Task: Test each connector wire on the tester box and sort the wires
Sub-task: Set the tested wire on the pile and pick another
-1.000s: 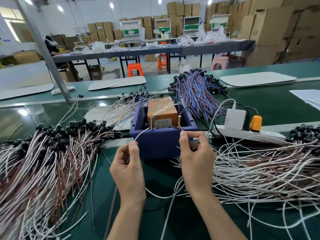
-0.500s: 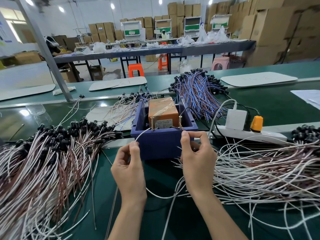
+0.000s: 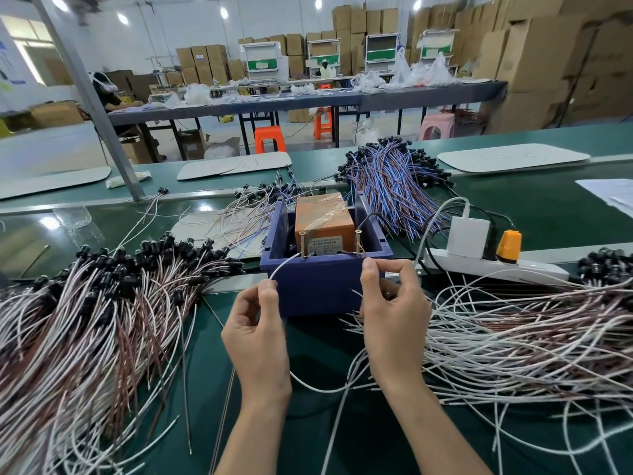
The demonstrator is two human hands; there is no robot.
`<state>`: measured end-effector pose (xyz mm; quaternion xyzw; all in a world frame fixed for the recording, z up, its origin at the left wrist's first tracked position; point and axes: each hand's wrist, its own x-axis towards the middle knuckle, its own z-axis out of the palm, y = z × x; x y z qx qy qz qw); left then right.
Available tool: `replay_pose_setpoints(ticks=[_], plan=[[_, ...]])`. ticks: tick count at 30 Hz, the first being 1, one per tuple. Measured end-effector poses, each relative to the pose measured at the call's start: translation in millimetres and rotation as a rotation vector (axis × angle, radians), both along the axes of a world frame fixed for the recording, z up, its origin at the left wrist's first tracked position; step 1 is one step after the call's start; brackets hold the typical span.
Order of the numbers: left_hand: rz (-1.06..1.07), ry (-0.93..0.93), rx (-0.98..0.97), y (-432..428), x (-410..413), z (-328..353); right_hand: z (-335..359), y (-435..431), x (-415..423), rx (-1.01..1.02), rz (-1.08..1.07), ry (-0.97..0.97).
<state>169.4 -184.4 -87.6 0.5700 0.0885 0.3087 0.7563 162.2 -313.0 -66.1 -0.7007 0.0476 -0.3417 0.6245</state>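
Note:
The tester, an orange box point(image 3: 323, 217) wrapped in tape, sits inside a blue plastic tray point(image 3: 318, 282) with two upright brass screws on its near rim. My left hand point(image 3: 257, 334) pinches a white wire point(image 3: 282, 265) whose tip touches the left screw point(image 3: 302, 245). My right hand point(image 3: 394, 317) pinches a thin wire end beside the right screw point(image 3: 357, 242). A big heap of white and brown wires with black connectors point(image 3: 102, 303) lies at the left. Another heap of white and brown wires point(image 3: 513, 330) spreads at the right.
A bundle of blue and brown wires point(image 3: 390, 186) lies behind the tray. A white power strip point(image 3: 493, 265) with a white charger and an orange plug sits at the right. Loose wires lie on a white pad point(image 3: 219, 228). A slanted metal post point(image 3: 99, 108) rises at the left.
Both hands stay at the tray's near rim holding the wire ends at the screws. Only a slight shift of the view is visible.

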Motion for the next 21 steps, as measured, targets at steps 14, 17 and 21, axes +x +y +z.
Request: replay_pose_setpoints(ticks=[14,17,21], plan=[[0.017,0.014,0.007,0.4,0.0,0.8,-0.8,0.1,1.0,-0.004,0.008,-0.007],[0.015,0.014,-0.002,0.2,0.4,0.9,-0.6,-0.4,-0.1,0.003,0.014,-0.007],[0.014,0.023,0.007,-0.2,-2.0,3.0,0.6,0.1,0.2,-0.002,0.016,-0.004]])
